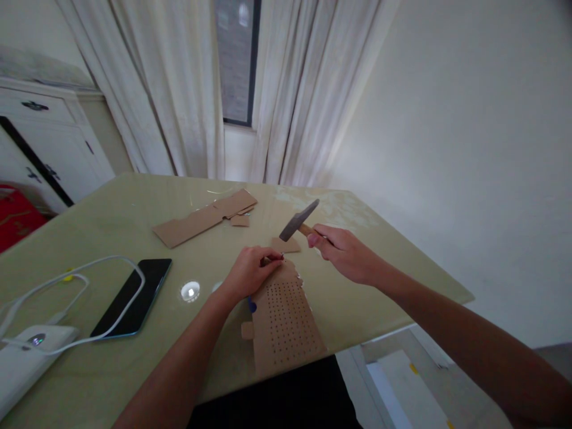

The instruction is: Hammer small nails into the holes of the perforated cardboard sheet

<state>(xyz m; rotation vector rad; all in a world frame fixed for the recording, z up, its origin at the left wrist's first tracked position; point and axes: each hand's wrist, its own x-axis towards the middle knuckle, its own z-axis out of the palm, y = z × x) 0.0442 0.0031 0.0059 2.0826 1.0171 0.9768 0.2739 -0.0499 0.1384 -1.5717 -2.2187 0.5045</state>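
My right hand [342, 247] grips the wooden handle of a hammer [300, 220], its metal head raised above the table to the right of my left hand. A brown piece of cardboard [288, 316] with rows of small holes lies at the table's near edge, its right edge torn and ragged. Over the far end of that cardboard, my left hand [254, 268] is closed in a pinch. Something tiny and dark shows at its fingertips, too small to name. Beyond it lies a small loose cardboard scrap [286, 245], partly under the hammer head.
Long cardboard strips [205, 220] with small scraps lie farther back on the table [357, 298]. To the left are a black phone [134, 298], a white cable [118, 257] and a white power bank [38, 351]. A wall rises on the right; curtains [179, 89] hang behind.
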